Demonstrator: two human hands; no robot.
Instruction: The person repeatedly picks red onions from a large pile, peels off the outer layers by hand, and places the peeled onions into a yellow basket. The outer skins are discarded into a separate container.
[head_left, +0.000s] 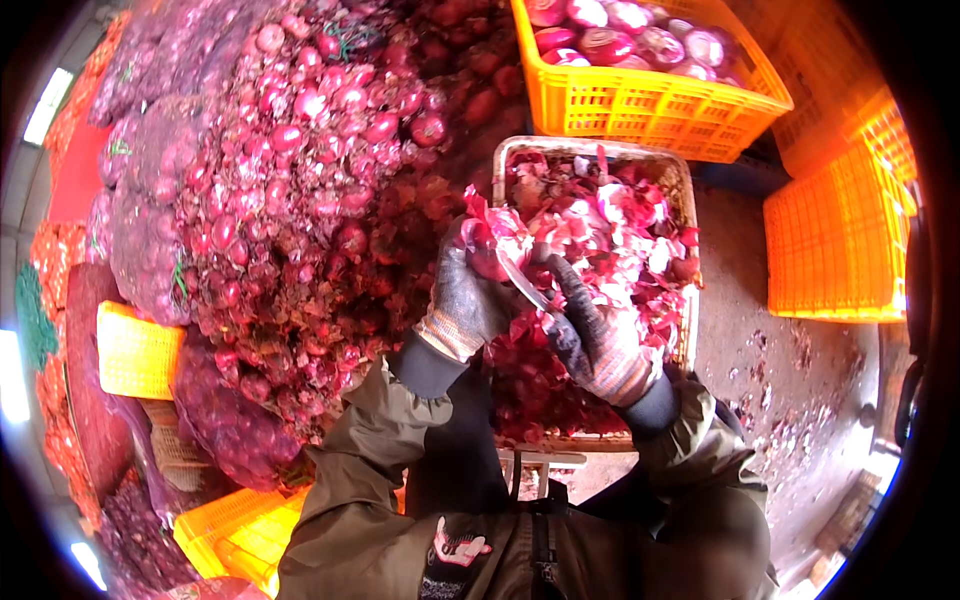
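Both my hands wear dark-coated work gloves with knit cuffs. My left hand (465, 289) is closed around a red onion (491, 259) with loose skin flaring from its top. In my right hand (600, 341) is a small knife (523, 281), its blade lying against the side of that onion. Part of the knife's handle is hidden by my fingers. Beneath my hands stands a pale-rimmed plastic crate (691, 217), filled with peeled red onion skins (600, 259).
A big heap of unpeeled red onions (300, 187) lies to the left, with full mesh sacks (150, 180) behind it. Beyond the crate, a yellow crate (660, 112) holds peeled onions (607, 45). Another yellow crate (836, 232) stands right, on a floor (795, 390) strewn with scraps.
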